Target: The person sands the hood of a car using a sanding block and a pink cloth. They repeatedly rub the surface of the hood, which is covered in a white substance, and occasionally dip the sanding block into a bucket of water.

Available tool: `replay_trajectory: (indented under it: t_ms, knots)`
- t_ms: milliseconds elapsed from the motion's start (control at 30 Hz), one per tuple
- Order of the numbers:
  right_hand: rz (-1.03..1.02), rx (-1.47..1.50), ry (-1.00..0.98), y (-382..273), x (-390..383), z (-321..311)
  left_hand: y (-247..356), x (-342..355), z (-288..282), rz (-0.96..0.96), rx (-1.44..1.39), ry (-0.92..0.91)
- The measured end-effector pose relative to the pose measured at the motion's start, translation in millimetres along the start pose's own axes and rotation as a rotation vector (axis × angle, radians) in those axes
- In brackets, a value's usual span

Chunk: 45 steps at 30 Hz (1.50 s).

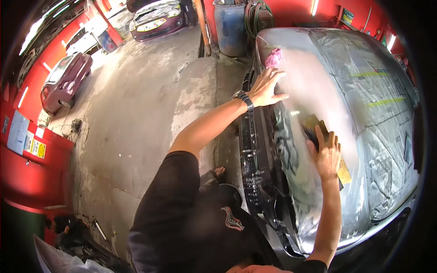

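Observation:
My right hand (328,159) grips a long, narrow sanding block (344,172), dark with yellowish paper along its edges, which lies against the car hood (314,86). The hood is silver-grey with a broad pale pinkish patch and whitish smears. Toward its front edge, my left hand (267,87) has its fingers spread and holds nothing; whether it touches the surface I cannot tell. A crumpled pink cloth (274,58) rests on the hood just beyond those fingertips.
Wrinkled sheeting (387,150) covers the windshield side at right. The exposed black front (259,168) of the car runs close to my body. A blue barrel (231,29) and coiled hoses (259,18) stand beyond. Purple cars (66,84) are parked across the concrete floor (132,100).

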State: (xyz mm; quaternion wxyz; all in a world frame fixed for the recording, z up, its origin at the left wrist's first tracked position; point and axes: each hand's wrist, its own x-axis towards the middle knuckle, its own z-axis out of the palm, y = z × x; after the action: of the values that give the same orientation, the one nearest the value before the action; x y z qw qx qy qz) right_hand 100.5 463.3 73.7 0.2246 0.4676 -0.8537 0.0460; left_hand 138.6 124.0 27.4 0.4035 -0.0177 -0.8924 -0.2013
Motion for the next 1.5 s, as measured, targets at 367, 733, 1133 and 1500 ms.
replay_trajectory:
  t_ms: [367, 733, 1133, 1500]
  knots:
    - [-0.003, -0.029, 0.04, 44, 207, 117, -156, 113, 87, 0.033, -0.076, -0.021]
    - [0.047, -0.034, -0.122, -29, 176, 86, -134, 217, 27, 0.096, -0.138, -0.308]
    - [0.269, -0.016, -0.484, -10, 310, 119, -44, 235, 74, 0.406, -0.108, -0.479]
    - [0.07, -0.081, -0.073, 12, 310, 141, -219, 159, 60, -0.029, -0.126, -0.06]
